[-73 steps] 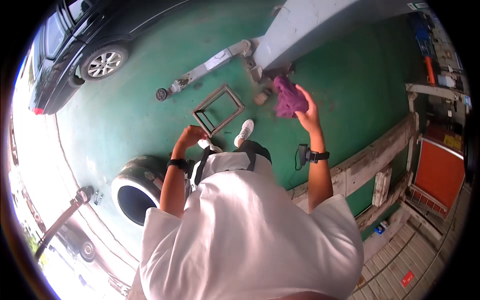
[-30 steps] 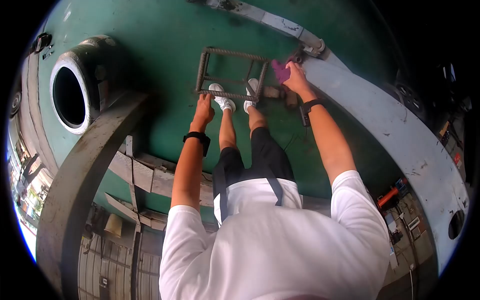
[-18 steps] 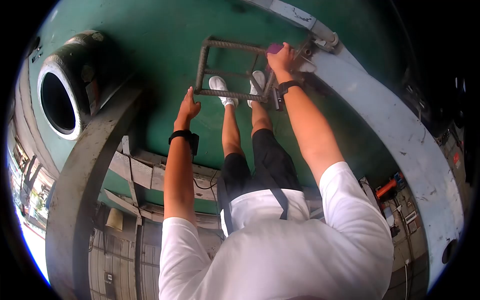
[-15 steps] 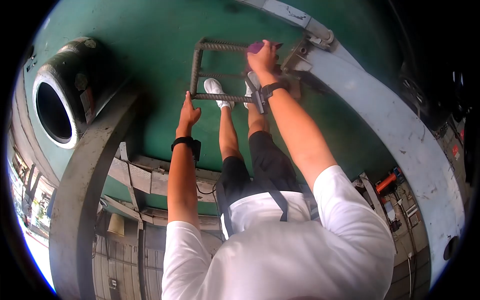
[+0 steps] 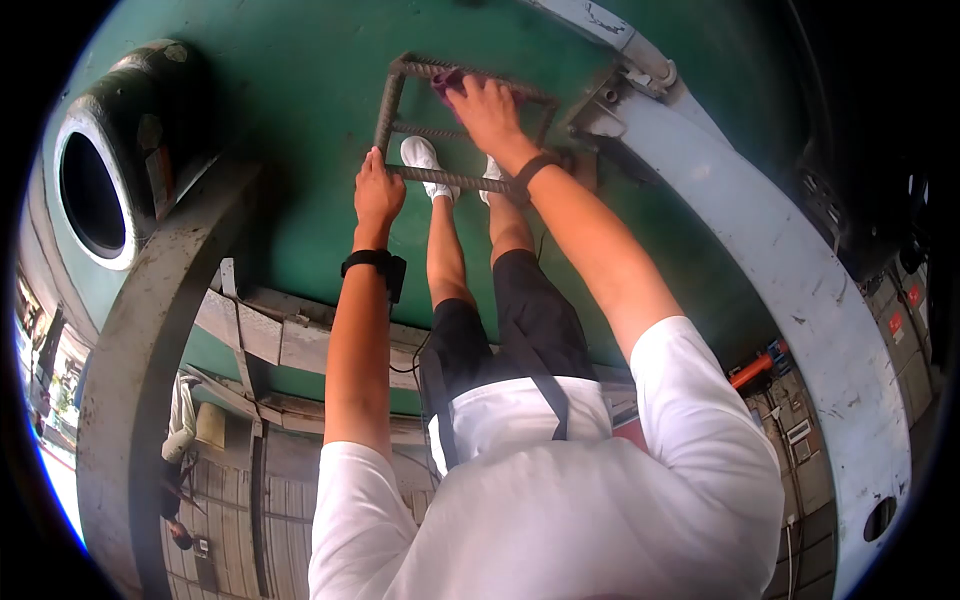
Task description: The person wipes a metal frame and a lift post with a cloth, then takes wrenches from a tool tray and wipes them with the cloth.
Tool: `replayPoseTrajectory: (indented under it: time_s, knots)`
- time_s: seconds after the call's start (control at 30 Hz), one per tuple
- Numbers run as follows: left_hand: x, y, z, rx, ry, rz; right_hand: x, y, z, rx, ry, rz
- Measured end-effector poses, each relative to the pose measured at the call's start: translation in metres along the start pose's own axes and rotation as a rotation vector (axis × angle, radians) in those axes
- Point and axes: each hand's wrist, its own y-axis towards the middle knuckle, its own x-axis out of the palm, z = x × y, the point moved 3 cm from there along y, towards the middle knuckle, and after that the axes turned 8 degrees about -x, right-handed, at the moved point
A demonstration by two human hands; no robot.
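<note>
A frame of ribbed steel rebar (image 5: 388, 110) stands over the green floor, in front of my white shoes. My left hand (image 5: 377, 190) is closed at its near left corner, fingers over the bar. My right hand (image 5: 485, 115) presses a crumpled purple cloth (image 5: 448, 88) onto the far bar, with its fingers bent over the cloth. Part of the cloth and of that bar is hidden under the hand. The near bar (image 5: 445, 180) runs across below both hands.
A grey curved beam (image 5: 150, 370) is on the left, beside a dark cylinder with a pale rim (image 5: 130, 215). On the right, a pale metal arm (image 5: 780, 250) curves down. An orange tool (image 5: 752, 370) lies at lower right. Another person (image 5: 178, 450) is at far lower left.
My right hand has slid left along the far bar with the purple cloth. My left hand, its finger pointing before, now closes on the corner. Another person has come into view at lower left.
</note>
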Motion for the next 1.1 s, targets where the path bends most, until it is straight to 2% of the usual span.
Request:
replayPoseTrajectory:
  time_s: [0.1, 0.13, 0.2, 0.23, 0.33, 0.37, 0.5, 0.57, 0.63, 0.7, 0.73, 0.8, 0.83, 0.9, 0.93, 1.0, 1.1]
  knots:
    - [-0.004, -0.001, 0.0, -0.024, 0.025, -0.009, 0.013, -0.053, 0.043, 0.068, -0.007, -0.153]
    - [-0.006, -0.003, 0.001, -0.025, 0.031, -0.025, 0.008, -0.067, 0.046, 0.039, -0.015, -0.166]
    - [-0.01, -0.002, 0.0, -0.044, 0.039, -0.063, -0.003, -0.087, 0.052, 0.165, 0.116, -0.176]
    - [-0.008, -0.002, -0.001, -0.043, 0.065, -0.105, -0.004, -0.084, 0.052, 0.143, 0.105, -0.183]
    - [-0.006, -0.002, -0.008, -0.047, 0.111, -0.093, 0.008, -0.072, 0.032, 0.325, 0.176, -0.49]
    - [-0.005, -0.004, -0.009, -0.053, 0.126, -0.074, 0.012, -0.071, 0.022, 0.338, 0.2, -0.593]
    - [-0.002, -0.011, -0.01, -0.124, 0.072, -0.114, 0.029, -0.11, -0.016, 0.302, 0.297, -0.752]
    - [-0.004, -0.006, -0.014, -0.121, 0.045, -0.119, 0.031, -0.114, -0.035, 0.365, 0.294, -0.747]
    - [-0.001, -0.008, -0.022, -0.107, 0.02, -0.132, 0.035, -0.108, -0.044, 0.583, 0.505, -0.664]
    - [-0.003, -0.005, -0.029, -0.049, -0.048, -0.152, 0.043, -0.088, -0.057, 0.464, 0.645, -0.561]
    - [-0.004, -0.003, -0.027, -0.048, -0.049, -0.143, 0.018, -0.069, -0.065, 0.415, 0.688, -0.539]
    - [-0.006, -0.003, -0.028, -0.022, -0.049, -0.167, 0.036, -0.041, -0.08, 0.286, 0.82, -0.298]
    - [-0.009, -0.001, -0.03, -0.023, -0.039, -0.169, 0.036, -0.031, -0.093, 0.289, 0.83, -0.296]
    - [-0.01, 0.003, -0.03, -0.012, -0.038, -0.202, 0.035, -0.013, -0.12, -0.035, 0.514, -0.322]
    - [-0.009, 0.003, -0.03, -0.007, -0.028, -0.207, 0.035, -0.014, -0.126, -0.025, 0.522, -0.319]
    - [-0.009, 0.002, -0.029, -0.01, -0.013, -0.203, 0.036, -0.023, -0.136, -0.029, 0.338, -0.528]
    - [-0.008, -0.004, -0.021, -0.071, 0.074, -0.202, 0.025, -0.04, -0.113, -0.105, 0.297, -0.618]
